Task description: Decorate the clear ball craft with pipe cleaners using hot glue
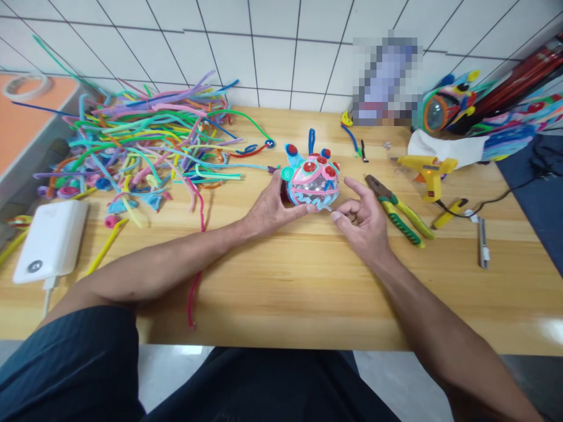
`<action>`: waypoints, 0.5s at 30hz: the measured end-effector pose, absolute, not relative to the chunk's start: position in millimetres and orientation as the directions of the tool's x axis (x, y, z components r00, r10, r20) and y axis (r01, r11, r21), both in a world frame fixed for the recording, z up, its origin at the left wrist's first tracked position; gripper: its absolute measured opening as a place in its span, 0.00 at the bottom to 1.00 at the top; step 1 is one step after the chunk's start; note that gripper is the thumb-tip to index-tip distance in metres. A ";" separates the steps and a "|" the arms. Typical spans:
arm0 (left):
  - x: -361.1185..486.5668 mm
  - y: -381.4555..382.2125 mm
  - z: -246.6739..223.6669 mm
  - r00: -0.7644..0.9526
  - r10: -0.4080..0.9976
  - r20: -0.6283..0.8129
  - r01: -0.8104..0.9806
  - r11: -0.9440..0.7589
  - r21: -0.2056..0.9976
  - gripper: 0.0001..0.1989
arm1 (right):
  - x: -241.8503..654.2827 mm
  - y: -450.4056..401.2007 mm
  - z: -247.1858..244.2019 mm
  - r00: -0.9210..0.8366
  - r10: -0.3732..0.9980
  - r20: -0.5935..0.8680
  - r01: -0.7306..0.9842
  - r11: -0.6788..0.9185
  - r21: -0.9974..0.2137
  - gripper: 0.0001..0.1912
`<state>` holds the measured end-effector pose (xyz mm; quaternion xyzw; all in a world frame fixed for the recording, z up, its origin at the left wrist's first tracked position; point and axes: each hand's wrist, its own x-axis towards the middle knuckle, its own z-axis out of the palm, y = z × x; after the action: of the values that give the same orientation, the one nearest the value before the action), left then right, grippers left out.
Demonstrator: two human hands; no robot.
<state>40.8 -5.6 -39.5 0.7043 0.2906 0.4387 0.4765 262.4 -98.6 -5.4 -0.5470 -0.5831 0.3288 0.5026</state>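
Note:
A round craft figure (314, 179) with a clear body, red eyes and pink and blue pipe-cleaner trim stands upright on the table in front of me. My left hand (275, 205) grips it from the left, thumb along its lower front edge. At its lower right is my right hand (363, 217), with thumb and forefinger pinched at the end of a light blue pipe cleaner (325, 207). That pipe cleaner runs in a wavy line across the figure's lower front. The pinched tip itself is mostly hidden by my fingers.
A heap of colourful pipe cleaners (149, 135) covers the back left, with a white power bank (51, 240) in front. To the right lie pliers (398, 211), a yellow glue gun (428, 170) with its cord, and a utility knife (483, 243). A tiled wall (272, 53) borders the back.

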 end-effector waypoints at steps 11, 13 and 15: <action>25.6 1.2 -12.5 0.495 0.841 0.221 0.087 -0.301 0.950 0.33 | 290.9 -75.7 -22.5 0.371 0.887 0.275 0.510 0.054 -0.859 0.19; 24.4 2.5 -13.5 0.483 0.850 0.211 0.112 -0.299 0.948 0.32 | 293.6 -74.4 -22.6 0.327 0.884 0.335 0.615 0.070 -0.785 0.19; 24.3 3.1 -16.5 0.473 0.855 0.212 0.102 -0.292 0.951 0.32 | 292.9 -76.7 -19.6 0.263 0.862 0.434 0.713 0.130 -0.689 0.20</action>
<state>24.3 3.1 -16.5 0.7054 0.3392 0.3852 0.4888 292.9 -76.7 -19.6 -0.6545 -0.6013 0.0825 0.4508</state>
